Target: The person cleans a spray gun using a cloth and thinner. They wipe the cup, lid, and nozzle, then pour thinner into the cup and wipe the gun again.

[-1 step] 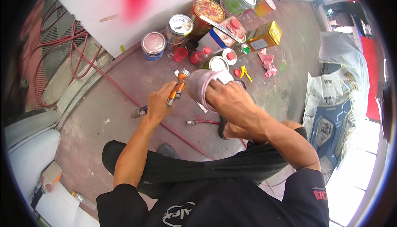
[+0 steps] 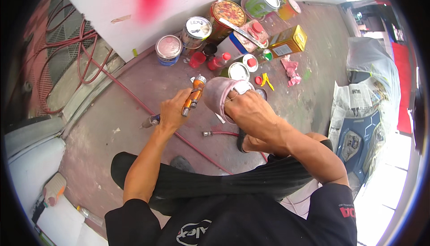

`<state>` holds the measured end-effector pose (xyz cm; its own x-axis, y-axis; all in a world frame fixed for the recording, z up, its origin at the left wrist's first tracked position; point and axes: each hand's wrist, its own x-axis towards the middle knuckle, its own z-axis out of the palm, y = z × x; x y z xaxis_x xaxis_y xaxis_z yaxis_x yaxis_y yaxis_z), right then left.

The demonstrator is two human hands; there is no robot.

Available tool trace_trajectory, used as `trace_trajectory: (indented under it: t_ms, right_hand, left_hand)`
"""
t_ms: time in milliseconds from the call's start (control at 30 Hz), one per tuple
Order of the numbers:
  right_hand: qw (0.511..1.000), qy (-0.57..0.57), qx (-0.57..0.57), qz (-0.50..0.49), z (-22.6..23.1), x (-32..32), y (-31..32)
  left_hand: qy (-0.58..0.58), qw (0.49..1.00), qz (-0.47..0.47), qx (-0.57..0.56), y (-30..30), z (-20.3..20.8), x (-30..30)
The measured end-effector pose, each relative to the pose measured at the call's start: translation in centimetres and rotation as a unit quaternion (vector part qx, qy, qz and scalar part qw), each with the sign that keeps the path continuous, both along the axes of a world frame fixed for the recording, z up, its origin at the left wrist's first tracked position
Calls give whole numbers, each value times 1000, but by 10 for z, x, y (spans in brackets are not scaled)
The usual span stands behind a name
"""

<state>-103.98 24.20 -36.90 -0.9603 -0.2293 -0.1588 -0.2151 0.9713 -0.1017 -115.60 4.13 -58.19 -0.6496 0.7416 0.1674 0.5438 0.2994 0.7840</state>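
Note:
My left hand point(image 2: 174, 110) is closed round an orange spray gun point(image 2: 193, 94), its metal nozzle end pointing away from me. Just to the right, my right hand point(image 2: 251, 109) grips a cloudy, pinkish plastic cup point(image 2: 217, 94) that is tilted, with its rim toward my fingers. Something white point(image 2: 243, 86), perhaps cloth or paper, shows beside the right fingers at the rim. Several of those fingertips are hidden by the cup and the hand itself. The spray gun and the cup are close together, over the floor and in front of the paint cans.
Paint cans point(image 2: 197, 28), small red bottles point(image 2: 218, 61), a yellow tin point(image 2: 289, 41) and a crumpled pink cloth point(image 2: 291, 70) stand or lie ahead. A red air hose point(image 2: 134, 96) crosses the floor; another hose end point(image 2: 215, 133) lies between my feet. A blue panel point(image 2: 358, 138) with newspaper is at right.

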Motion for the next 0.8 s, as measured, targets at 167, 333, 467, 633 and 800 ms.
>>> trace_trajectory:
  t_ms: [167,333,467,633,800]
  right_hand:
    - [981,-185,49,18,-51,-55,-5]
    - [940,-92,-286,-163,-42,-29,-20]
    - [986,-144,-50,64,-49,7,12]
    - [946,-290,97,105,-63,-54,-3]
    - [983,-162,36,-74,-134,-9,36]
  left_hand:
    - [82,996,41,7,-6,13,-17]
    - [32,993,39,-105,-20,1,-26]
    - [-20,995,-43,-91,-20,-7,-23]
    - [-15,995,-39,-95,-10,2,-15]
    - [-14,996,16,-81,15,-1,2]
